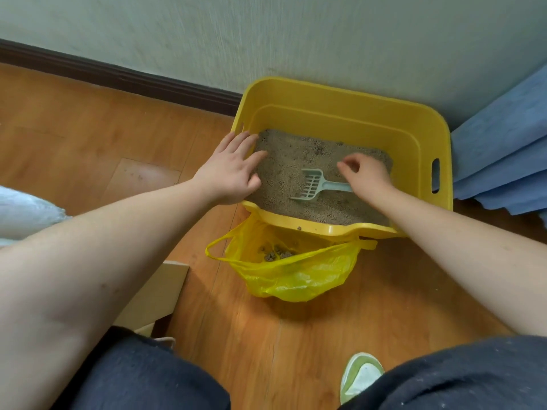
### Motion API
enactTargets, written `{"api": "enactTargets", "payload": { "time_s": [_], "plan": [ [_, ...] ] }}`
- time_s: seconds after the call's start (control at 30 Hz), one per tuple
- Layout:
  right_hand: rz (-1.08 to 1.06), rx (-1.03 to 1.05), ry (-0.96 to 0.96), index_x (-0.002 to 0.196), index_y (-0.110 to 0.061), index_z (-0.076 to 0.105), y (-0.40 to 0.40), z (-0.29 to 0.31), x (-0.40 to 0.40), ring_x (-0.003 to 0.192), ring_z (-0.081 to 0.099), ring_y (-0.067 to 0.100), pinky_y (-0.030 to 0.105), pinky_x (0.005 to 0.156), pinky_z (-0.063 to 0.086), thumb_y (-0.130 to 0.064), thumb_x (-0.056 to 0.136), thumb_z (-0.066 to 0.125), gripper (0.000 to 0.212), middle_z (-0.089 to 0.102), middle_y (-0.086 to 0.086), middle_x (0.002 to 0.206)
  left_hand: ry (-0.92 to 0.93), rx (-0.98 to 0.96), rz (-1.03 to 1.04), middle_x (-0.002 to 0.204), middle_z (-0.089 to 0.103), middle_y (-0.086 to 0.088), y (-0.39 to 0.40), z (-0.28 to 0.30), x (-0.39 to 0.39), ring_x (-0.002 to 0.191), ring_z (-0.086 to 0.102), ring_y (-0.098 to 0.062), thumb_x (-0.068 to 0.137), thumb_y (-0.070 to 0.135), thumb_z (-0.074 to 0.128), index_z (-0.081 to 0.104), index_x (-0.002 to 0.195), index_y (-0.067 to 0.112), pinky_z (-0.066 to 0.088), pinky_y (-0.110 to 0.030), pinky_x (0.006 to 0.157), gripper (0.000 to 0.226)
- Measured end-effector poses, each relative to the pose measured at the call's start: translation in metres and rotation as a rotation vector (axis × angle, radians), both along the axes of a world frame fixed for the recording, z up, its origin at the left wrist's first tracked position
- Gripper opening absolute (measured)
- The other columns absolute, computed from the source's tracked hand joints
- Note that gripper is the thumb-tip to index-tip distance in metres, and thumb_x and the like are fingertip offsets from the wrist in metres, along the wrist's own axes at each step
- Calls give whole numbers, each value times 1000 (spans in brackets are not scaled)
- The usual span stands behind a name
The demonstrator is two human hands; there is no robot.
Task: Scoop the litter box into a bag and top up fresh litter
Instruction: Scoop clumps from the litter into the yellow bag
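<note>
Yellow plastic litter box (pixel 340 97) sits against the wall, its scoop (pixel 315 184) lying flat on the litter. The right hand (pixel 367 174) hovers over the handle with fingers loosely curled; whether it grips yet I cannot tell. The left hand (pixel 229 170), fingers spread, rests on the rim. A yellow bag (pixel 296 279) just in front already holds clumps, so scooping looks underway; next, lift the scoop cleanly. Blue cloth (pixel 503 149) crowds the right side.

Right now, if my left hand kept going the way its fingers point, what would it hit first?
Probably the grey-brown granular litter: the left hand rests on the yellow plastic litter box rim, straight fingers aimed over the litter towards the far wall. Depth is uncertain.
</note>
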State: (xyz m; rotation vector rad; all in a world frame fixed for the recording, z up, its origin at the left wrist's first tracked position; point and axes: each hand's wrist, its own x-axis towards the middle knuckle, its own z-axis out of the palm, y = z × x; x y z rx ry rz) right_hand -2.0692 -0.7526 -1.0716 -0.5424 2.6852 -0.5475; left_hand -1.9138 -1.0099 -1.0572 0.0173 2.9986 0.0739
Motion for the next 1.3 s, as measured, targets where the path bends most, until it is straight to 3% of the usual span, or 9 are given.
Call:
{"api": "enactTargets", "payload": {
  "time_s": [0.1,0.27,0.37,0.47,0.57,0.7,0.8,0.97,1.3],
  "plan": [
    [53,-121,119,113,-21,64,7,19,10,108,56,21,41,92,46,-43,95,47,33,65,-2,113,-11,-23,-14,158,21,-19,0,0,-1,148,11,-32,82,48,14,37,148,19,0,-47,121,76],
    [146,-313,176,80,-21,65,10,45,64,80,52,16,31,70,37,-38,95,53,25,58,-8,78,-33,-60,-37,156,27,-20,1,4,-1,147,15,-33,83,49,13,41,146,22,1,-48,120,74],
    [350,-270,210,73,-18,65,18,41,102,74,51,16,32,66,41,-37,92,55,28,60,-3,72,-7,-75,-71,151,36,-21,3,4,1,144,23,-35,84,46,16,48,141,20,5,-48,120,70],
    [541,-169,303,73,-19,64,30,24,132,72,54,20,31,60,44,-44,88,46,35,59,-1,72,129,-101,-151,134,51,-23,7,8,4,132,41,-39,90,37,30,58,127,11,22,-50,116,53],
    [592,-63,276,81,-21,66,51,2,151,74,63,23,31,50,48,-45,88,40,36,61,-2,80,314,-138,-283,109,58,-19,14,17,11,105,54,-37,95,26,40,57,109,5,40,-47,96,31],
    [672,19,363,100,-16,64,83,-21,151,69,65,24,32,41,48,-29,84,63,21,62,3,99,355,-83,-580,90,57,-13,49,22,15,81,55,-31,90,23,44,59,94,8,45,-42,74,22],
    [634,28,395,104,-14,64,90,-26,146,70,66,25,33,41,48,-24,79,72,28,62,4,101,248,-78,-791,103,63,-13,80,4,19,94,60,-31,84,26,40,63,107,5,47,-41,82,39],
    [605,20,432,99,-17,65,102,-32,142,68,65,22,31,41,47,-29,87,54,19,62,0,93,-2,-113,-605,138,54,-21,95,-31,32,124,55,-35,83,35,29,53,135,-2,42,-43,104,68],
    [386,18,406,95,-14,67,130,-32,128,63,64,27,31,44,46,-33,87,52,25,63,5,89,-34,-19,-764,147,46,-17,78,-57,73,133,48,-29,91,39,35,47,141,3,41,-42,108,62]
  ]
}}
